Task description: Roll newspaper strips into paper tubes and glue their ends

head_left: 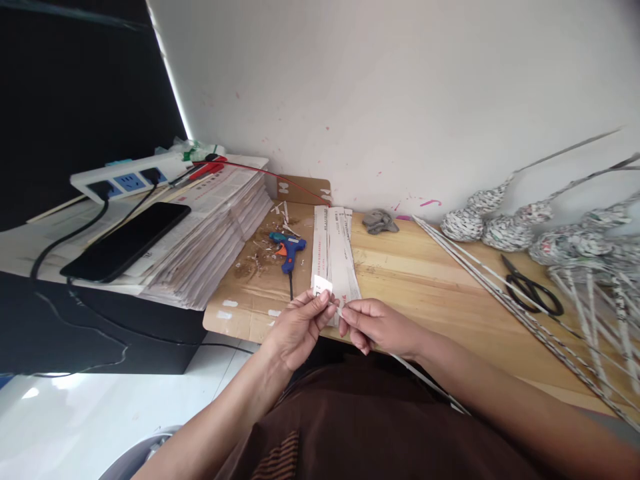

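Over the table's front edge, my left hand (303, 327) pinches the flat white end of a printed paper strip (323, 285) between thumb and fingers. Close beside it, my right hand (375, 325) is closed on the narrow, rolled-looking part of the same strip. A thin white length (430, 381) runs from below my right hand under the forearm; it seems to be the strip's other end. Just beyond my hands lie stacks of cut newspaper strips (340, 247). Left of those, a blue glue gun (294, 252) rests on stained cardboard (250, 293).
Newspapers (225, 233) are piled at left, carrying a phone (127, 240) and a power strip (127, 179) with cords. A grey cloth (380, 221) lies near the wall. On the right are long paper rods (480, 277), black scissors (533, 290) and several woven paper pieces (507, 232).
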`<action>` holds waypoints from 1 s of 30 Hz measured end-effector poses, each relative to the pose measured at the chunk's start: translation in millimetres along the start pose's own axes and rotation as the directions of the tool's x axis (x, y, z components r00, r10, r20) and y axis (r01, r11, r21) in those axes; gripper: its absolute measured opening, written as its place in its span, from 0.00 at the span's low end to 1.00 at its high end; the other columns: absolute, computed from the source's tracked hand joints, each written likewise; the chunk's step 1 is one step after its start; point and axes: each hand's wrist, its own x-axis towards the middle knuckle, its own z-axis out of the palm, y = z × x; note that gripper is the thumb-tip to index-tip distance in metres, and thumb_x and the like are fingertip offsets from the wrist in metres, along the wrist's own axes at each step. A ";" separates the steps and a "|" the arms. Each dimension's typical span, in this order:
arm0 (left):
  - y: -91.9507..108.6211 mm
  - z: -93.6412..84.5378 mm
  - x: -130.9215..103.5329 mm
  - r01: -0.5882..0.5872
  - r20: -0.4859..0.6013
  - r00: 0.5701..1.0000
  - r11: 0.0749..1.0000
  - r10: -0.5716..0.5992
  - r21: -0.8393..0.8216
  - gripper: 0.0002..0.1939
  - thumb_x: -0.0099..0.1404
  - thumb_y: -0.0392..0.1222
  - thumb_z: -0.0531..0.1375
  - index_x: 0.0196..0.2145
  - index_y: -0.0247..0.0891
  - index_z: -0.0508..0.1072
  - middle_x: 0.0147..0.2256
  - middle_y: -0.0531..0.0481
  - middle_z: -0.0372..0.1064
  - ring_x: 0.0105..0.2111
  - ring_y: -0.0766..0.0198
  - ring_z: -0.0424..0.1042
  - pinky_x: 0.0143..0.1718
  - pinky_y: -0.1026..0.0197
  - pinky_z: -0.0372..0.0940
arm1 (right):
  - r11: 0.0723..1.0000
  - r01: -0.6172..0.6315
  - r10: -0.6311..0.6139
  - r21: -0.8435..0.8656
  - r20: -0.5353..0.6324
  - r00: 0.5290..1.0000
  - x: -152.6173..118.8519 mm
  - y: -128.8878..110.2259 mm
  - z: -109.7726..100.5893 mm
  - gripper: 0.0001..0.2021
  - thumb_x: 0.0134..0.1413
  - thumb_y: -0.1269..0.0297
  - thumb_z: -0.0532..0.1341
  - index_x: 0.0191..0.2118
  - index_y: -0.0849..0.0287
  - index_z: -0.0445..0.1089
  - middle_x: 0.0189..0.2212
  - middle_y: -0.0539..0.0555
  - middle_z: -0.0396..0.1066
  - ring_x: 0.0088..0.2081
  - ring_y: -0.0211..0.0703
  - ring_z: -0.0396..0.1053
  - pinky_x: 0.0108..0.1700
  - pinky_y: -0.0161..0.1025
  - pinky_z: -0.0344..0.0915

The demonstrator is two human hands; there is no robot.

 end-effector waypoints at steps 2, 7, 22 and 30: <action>0.6 0.6 -0.6 0.004 0.004 1.000 1.000 -0.004 0.000 0.03 0.55 0.29 0.65 0.30 0.30 0.75 0.29 0.48 0.73 0.33 0.68 0.74 0.39 0.68 0.71 | 0.994 -0.051 0.044 0.099 0.068 0.997 -0.2 0.9 -1.4 0.22 0.58 0.45 0.53 0.31 0.62 0.65 0.15 0.45 0.59 0.17 0.32 0.57 0.21 0.31 0.53; 0.3 1.5 0.2 -0.021 -0.014 1.000 1.000 0.021 0.003 0.03 0.54 0.29 0.66 0.28 0.31 0.74 0.28 0.49 0.73 0.32 0.68 0.75 0.37 0.70 0.71 | 0.940 0.073 -0.114 -0.333 -0.105 0.988 -3.4 -4.0 3.6 0.19 0.58 0.46 0.54 0.33 0.60 0.65 0.21 0.48 0.64 0.22 0.35 0.62 0.26 0.33 0.54; 0.2 1.8 -2.7 -0.057 -0.053 0.997 0.998 0.055 -0.020 0.04 0.55 0.30 0.66 0.30 0.31 0.75 0.29 0.50 0.73 0.33 0.67 0.76 0.36 0.70 0.72 | 0.939 0.051 -0.088 -0.339 -0.097 0.991 -0.1 -9.2 10.2 0.20 0.59 0.46 0.52 0.33 0.60 0.66 0.21 0.49 0.65 0.22 0.35 0.62 0.25 0.33 0.56; -0.5 0.4 -2.5 -0.053 -0.039 0.998 0.998 0.052 -0.018 0.03 0.55 0.31 0.66 0.29 0.31 0.75 0.30 0.49 0.74 0.34 0.66 0.76 0.38 0.69 0.72 | 0.987 0.018 -0.024 -0.162 -0.037 0.999 2.3 -7.0 10.3 0.21 0.59 0.46 0.51 0.30 0.60 0.64 0.16 0.47 0.62 0.18 0.34 0.60 0.24 0.33 0.56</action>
